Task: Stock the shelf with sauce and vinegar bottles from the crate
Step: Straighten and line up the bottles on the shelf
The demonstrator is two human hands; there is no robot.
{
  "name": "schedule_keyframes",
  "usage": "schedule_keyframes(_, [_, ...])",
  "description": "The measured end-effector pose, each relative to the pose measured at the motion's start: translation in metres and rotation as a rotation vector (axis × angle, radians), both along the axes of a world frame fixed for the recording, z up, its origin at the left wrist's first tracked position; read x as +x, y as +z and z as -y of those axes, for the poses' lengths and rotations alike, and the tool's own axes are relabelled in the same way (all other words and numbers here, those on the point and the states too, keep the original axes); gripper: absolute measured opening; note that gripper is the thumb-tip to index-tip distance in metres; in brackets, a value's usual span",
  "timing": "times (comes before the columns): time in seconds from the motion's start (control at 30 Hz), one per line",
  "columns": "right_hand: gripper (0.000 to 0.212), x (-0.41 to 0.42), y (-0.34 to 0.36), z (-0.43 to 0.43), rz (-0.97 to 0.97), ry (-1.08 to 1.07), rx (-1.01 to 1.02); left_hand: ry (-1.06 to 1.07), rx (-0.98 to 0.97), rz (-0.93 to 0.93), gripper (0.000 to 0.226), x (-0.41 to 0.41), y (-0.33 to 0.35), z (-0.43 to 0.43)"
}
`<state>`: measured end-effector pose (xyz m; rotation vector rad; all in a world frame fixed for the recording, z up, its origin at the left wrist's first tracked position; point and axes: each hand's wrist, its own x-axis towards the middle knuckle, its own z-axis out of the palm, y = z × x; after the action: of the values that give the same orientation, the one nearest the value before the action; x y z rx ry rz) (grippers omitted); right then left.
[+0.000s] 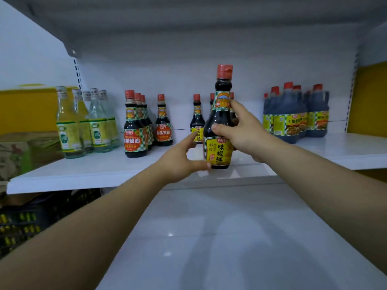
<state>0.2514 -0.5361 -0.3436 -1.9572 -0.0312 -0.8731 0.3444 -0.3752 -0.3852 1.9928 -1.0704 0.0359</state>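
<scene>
A dark sauce bottle (219,126) with a red cap and a yellow label stands upright over the front of the white shelf (104,170). My right hand (243,130) grips it around the middle, thumb across the front. My left hand (184,155) touches its base with the thumb, fingers spread toward the bottle's left side. Behind it stand more yellow-label sauce bottles (197,119), partly hidden. The crate (23,222) shows dark at the lower left, under the shelf.
On the shelf from the left stand several clear vinegar bottles (83,122), red-label sauce bottles (136,126), one orange-label bottle (163,122) and large dark jugs (297,114) at the right. A cardboard box (18,151) sits at the far left. A lower white shelf (230,237) lies beneath my arms.
</scene>
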Motion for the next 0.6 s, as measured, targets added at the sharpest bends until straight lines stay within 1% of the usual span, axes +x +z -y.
schedule_keyframes(0.07, [0.061,0.017,0.003,0.02,-0.026,-0.037,0.022,0.138,0.218,0.094,0.086,0.027,0.0,0.002])
schedule_keyframes(0.13, [0.068,0.034,0.001,0.036,-0.063,-0.065,0.042,0.239,0.404,0.133,0.08,0.049,-0.004,-0.001])
schedule_keyframes(0.2, [0.07,0.049,-0.002,0.047,-0.092,-0.081,0.031,0.287,0.532,0.159,0.077,0.065,-0.01,-0.004])
schedule_keyframes(0.3, [0.071,0.071,-0.004,0.055,-0.103,-0.071,0.031,0.292,0.667,0.22,0.073,0.077,-0.011,-0.004])
schedule_keyframes(0.37, [0.071,0.087,-0.004,0.059,-0.104,-0.061,0.042,0.292,0.694,0.243,0.072,0.08,-0.012,-0.003])
schedule_keyframes(0.47, [0.067,0.11,-0.004,0.061,-0.129,-0.05,0.041,0.304,0.679,0.271,0.072,0.08,-0.015,-0.004])
schedule_keyframes(0.6, [0.052,0.141,-0.007,0.061,-0.161,-0.099,-0.013,0.305,0.694,0.299,0.071,0.081,-0.017,-0.004])
